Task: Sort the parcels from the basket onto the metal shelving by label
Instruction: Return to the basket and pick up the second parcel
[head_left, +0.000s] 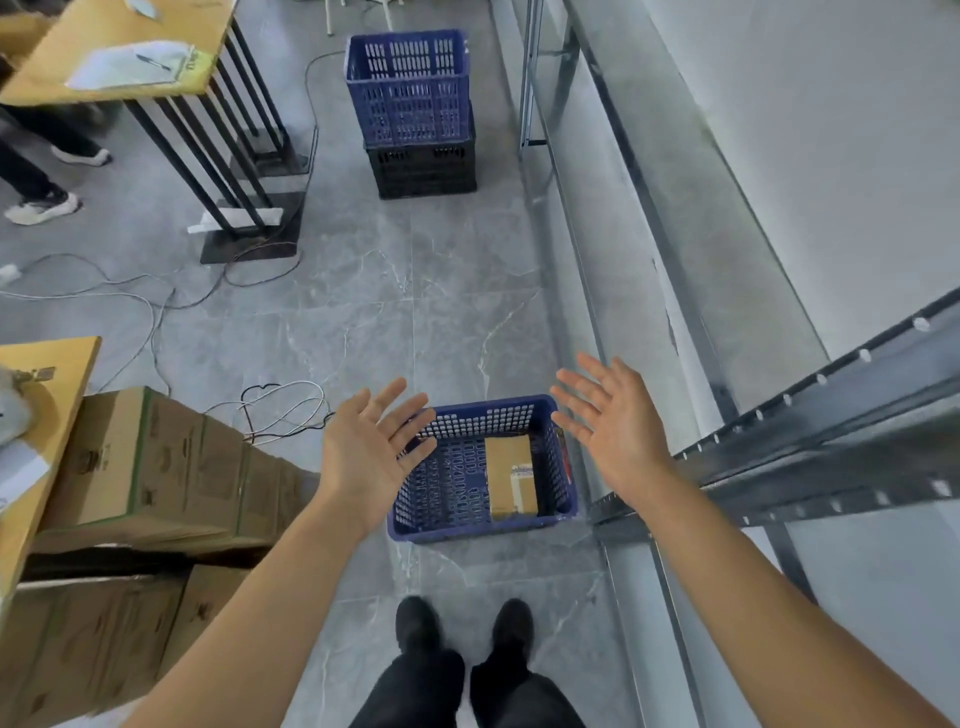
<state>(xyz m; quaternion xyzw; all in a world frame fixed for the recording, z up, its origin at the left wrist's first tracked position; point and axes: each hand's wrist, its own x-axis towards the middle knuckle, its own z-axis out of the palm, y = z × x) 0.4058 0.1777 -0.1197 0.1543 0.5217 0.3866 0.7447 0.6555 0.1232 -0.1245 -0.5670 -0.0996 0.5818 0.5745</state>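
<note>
A blue perforated basket (447, 525) stands on the grey floor just ahead of my feet. One brown cardboard parcel (510, 475) with a printed label lies flat in its right half. My left hand (366, 447) hovers above the basket's left rim, palm up, fingers spread, holding nothing. My right hand (613, 421) hangs above the basket's right rim, also palm up with fingers apart. The metal shelving (810, 441) runs along the right side, its grey perforated beam crossing just right of my right forearm.
Stacked cardboard boxes (156, 467) sit to my left beside a wooden table (36, 395). Loose cables (280, 410) trail over the floor. Further ahead a blue crate sits on a black crate (415, 114). Another person's legs (41, 171) show at the far left near a desk (119, 57).
</note>
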